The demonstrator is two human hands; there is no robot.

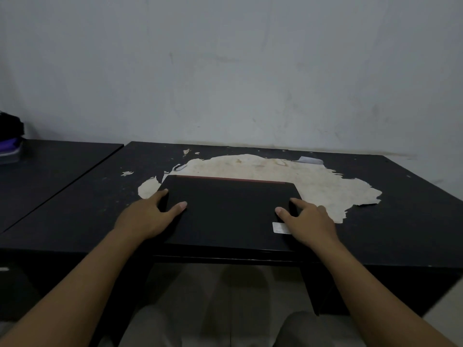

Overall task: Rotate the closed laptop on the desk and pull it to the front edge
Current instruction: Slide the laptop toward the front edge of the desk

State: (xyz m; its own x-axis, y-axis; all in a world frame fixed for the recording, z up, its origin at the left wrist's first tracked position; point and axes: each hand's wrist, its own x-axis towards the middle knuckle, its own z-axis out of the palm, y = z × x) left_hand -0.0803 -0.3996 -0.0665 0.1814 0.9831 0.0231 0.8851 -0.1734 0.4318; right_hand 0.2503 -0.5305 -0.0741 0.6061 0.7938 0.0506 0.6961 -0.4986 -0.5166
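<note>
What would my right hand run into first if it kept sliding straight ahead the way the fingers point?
The right hand points up and left across the laptop lid, so it would likely cross the lid toward its red-trimmed far edge, then the desk's peeled patch. Depth is uncertain.

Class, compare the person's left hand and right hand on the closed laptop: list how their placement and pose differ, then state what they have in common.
1. The left hand grips the laptop at its left side; the right hand at its right side.
2. The left hand reaches nearer the far corner; the right hand sits nearer the front.
3. The right hand partly covers a white sticker; the left hand covers none.
Shared: both lie thumb on the lid, fingers over the side edge.
</note>
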